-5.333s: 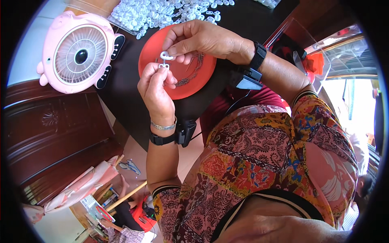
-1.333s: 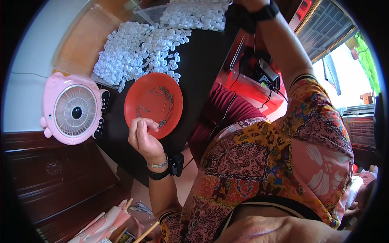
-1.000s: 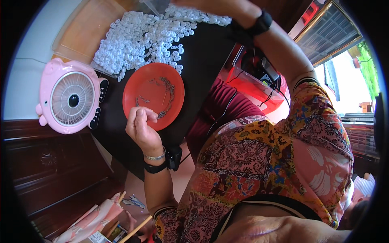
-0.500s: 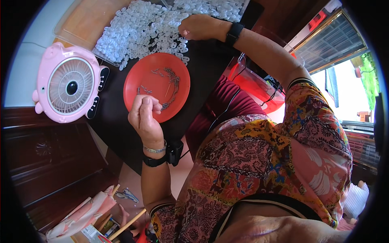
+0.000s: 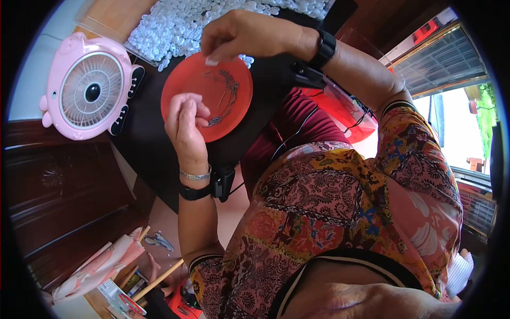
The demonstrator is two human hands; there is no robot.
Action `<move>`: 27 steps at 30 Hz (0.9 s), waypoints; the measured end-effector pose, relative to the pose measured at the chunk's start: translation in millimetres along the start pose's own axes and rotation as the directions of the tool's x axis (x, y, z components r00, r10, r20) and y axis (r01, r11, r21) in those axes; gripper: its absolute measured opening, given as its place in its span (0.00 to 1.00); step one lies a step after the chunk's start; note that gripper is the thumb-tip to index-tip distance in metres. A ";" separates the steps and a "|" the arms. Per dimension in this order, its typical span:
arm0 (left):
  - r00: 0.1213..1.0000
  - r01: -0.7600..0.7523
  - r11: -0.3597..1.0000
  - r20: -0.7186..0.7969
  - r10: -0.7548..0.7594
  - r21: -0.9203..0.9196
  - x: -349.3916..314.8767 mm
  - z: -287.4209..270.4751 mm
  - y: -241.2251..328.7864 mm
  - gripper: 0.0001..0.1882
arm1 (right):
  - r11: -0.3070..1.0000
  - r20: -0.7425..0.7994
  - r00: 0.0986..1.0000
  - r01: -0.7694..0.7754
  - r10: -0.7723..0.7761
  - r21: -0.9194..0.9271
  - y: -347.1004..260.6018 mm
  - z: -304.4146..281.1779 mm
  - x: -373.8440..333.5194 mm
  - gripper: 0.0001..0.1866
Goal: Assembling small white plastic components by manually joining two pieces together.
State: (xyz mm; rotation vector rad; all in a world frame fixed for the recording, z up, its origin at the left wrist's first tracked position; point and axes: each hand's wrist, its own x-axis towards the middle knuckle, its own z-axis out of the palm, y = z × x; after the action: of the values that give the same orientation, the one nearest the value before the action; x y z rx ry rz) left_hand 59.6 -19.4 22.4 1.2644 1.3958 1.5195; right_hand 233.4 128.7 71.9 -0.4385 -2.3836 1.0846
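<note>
Here, a pink fan [image 5: 79, 106] is flanking the dark table [image 5: 146, 149], right hand [image 5: 252, 35] pinching a white piece [image 5: 211, 63], left hand [image 5: 186, 125] curled, contents unclear.

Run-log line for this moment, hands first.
right hand: pinching small white piece above red plate | left hand: curled at plate edge, contents unclear | on plate: dark slender bits | nearby: pink fan, heaped white pieces

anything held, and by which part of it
The right hand holds a white piece; the gripped part is too blurred to tell. Whether the left hand holds anything is unclear.
</note>
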 end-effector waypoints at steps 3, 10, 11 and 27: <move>1.000 0.030 0.999 0.001 -0.030 -0.023 -0.2 4.4 2.8 0.12 | 0.989 0.018 0.989 0.146 -0.145 -0.040 -22.3 19.9 3.8 0.08; 1.000 -0.020 0.999 -0.021 0.019 -0.038 4.4 2.6 0.7 0.11 | 0.971 0.003 0.980 0.196 -0.197 -0.136 -34.6 37.3 12.9 0.08; 1.000 -0.017 0.999 -0.027 0.016 -0.038 4.1 1.1 1.5 0.11 | 0.969 0.019 0.979 0.205 -0.204 -0.136 -35.9 37.2 14.4 0.08; 0.961 -0.128 0.943 -0.273 0.041 -0.309 14.5 -19.5 -4.1 0.07 | 0.808 0.292 0.956 0.182 -0.013 -0.560 4.1 55.1 50.1 0.08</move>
State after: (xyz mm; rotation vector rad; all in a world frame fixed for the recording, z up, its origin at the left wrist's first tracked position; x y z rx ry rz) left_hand 36.6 -10.7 22.4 0.9553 1.1949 1.9433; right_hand 161.9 121.0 52.1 -0.3721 -2.9421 0.3499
